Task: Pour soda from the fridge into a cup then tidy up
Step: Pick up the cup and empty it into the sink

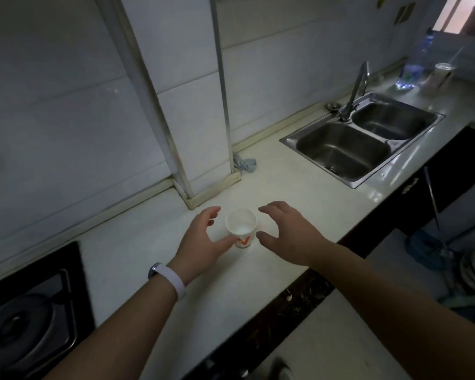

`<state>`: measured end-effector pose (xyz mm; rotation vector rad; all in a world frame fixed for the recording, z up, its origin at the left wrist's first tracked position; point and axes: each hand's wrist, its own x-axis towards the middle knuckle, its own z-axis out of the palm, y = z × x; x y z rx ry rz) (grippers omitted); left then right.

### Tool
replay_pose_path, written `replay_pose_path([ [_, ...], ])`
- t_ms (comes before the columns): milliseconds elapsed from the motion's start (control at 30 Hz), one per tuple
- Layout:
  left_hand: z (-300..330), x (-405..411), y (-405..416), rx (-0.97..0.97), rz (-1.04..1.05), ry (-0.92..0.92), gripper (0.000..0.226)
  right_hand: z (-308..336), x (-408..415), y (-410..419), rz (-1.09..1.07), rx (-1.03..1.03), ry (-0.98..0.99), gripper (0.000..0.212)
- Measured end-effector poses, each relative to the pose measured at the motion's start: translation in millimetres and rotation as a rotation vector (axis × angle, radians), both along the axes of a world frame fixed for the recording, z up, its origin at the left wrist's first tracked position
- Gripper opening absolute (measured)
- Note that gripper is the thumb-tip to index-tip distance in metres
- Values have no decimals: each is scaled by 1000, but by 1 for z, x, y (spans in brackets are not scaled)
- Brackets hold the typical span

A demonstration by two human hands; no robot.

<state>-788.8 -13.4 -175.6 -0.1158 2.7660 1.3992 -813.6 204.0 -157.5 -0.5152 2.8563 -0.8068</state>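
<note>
On the pale counter (258, 272), close to the near edge, a small white paper cup (241, 227) stands upright with a red and yellow mark on its side. The left hand (203, 239) is on the cup's left, fingers spread wide and curved; its thumb looks like it touches the cup low down, but it does not hold it. A white band (173, 279) sits on the left wrist. The right hand (288, 231) is on the cup's right, also spread wide and curved, just beside the cup and apart from it. At the near left is a black stove (36, 319). Farther back a grey cloth (246, 163) lies at the foot of the tiled wall. Far to the right is a steel sink (365, 138) with two bowls and a tall tap (357, 89). Past the sink, at the far right, stands a clear bottle (413, 67) with a blue label.
</note>
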Motion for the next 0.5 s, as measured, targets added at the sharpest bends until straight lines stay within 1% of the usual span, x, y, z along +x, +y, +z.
replay_pose_path([
  [100, -17, -9, -2, 153, 111, -86, 75, -11, -11, -1, 26, -35, -25, 60],
  [300, -68, -27, -6, 315, 128, -310, 80, -35, -30, -9, 25, -33, -62, 61],
  [500, -118, -53, 1, 323, 93, -349, 86, -58, -41, -11, 5, -5, -59, 61],
])
